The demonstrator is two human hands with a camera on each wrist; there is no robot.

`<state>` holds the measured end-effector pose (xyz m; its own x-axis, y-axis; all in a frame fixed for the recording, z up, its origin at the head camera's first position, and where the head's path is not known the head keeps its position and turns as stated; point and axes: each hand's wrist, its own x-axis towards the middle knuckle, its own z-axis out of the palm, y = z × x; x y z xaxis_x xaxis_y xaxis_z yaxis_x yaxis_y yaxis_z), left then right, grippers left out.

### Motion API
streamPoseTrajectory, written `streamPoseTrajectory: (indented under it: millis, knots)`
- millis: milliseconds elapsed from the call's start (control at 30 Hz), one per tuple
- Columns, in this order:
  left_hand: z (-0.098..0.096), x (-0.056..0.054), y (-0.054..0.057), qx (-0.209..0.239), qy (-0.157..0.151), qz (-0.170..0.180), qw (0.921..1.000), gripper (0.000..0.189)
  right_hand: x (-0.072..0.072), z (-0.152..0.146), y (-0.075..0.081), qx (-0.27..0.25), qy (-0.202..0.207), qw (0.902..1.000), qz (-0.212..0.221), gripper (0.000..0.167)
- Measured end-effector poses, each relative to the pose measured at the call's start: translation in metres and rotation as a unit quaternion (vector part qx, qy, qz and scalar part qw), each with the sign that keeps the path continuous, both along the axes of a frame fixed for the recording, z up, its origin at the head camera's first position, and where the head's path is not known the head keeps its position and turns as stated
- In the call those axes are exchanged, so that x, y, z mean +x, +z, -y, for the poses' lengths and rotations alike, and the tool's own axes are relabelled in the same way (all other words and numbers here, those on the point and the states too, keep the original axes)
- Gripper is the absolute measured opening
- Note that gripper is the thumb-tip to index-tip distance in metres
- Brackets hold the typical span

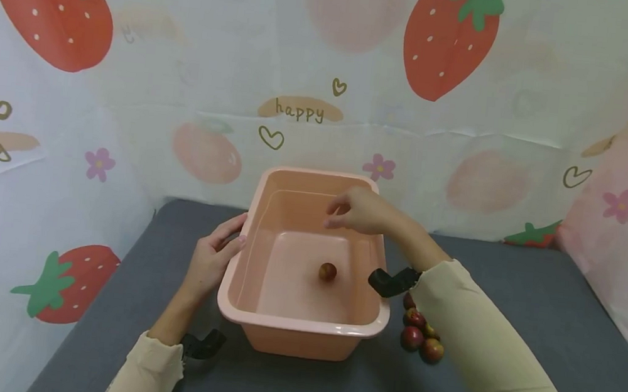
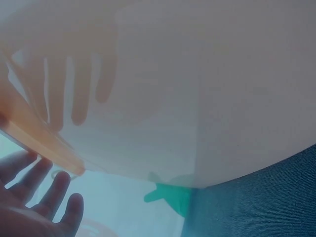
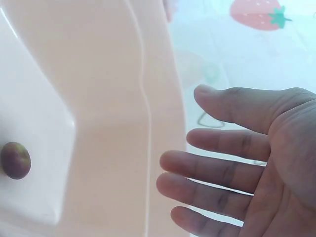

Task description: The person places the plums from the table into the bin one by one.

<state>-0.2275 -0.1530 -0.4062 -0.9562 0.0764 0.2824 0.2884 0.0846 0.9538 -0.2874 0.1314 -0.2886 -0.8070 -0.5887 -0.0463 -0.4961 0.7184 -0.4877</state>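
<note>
A pink plastic basin (image 1: 301, 325) stands on the table, with one small round reddish-brown fruit (image 1: 327, 272), plum-like, on its floor. My left hand (image 1: 212, 262) touches the basin's left rim from outside; in the left wrist view its fingers (image 2: 61, 190) are spread and fairly straight beside the rim. Over the basin's far right part hovers my right hand (image 1: 360, 211), holding nothing. The right wrist view shows its fingers (image 3: 212, 165) extended and apart, with the fruit (image 3: 16, 160) off to the left in the basin.
Several similar fruits (image 1: 412, 338) lie on the table just right of the basin, partly hidden by my right sleeve (image 1: 482, 338). The dark grey table (image 1: 519, 304) ends at a printed cloth backdrop (image 1: 328, 52). Each wrist wears a black camera mount (image 1: 391, 282).
</note>
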Motion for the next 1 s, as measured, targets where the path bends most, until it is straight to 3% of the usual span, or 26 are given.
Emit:
streamPoseTrajectory:
  millis: [200, 467, 800, 1000]
  knots:
    - [0.000, -0.001, -0.001, 0.004, 0.001, -0.006, 1.0000, 0.047, 0.002, -0.007, 0.008, -0.010, -0.005, 0.9997, -0.023, 0.031]
    - [0.000, 0.000, -0.001, -0.003, 0.000, -0.005, 1.0000, 0.048, 0.007, -0.021, 0.009, -0.018, -0.002, 0.9996, -0.023, 0.032]
    - [0.001, 0.000, -0.001, 0.000, 0.002, -0.006, 1.0000, 0.048, 0.026, -0.047, 0.008, -0.064, -0.012, 0.9968, -0.047, 0.027]
    - [0.000, 0.001, 0.000, 0.000, 0.004, -0.003, 1.0000, 0.047, 0.041, -0.070, 0.002, -0.091, -0.037, 0.9913, -0.088, 0.024]
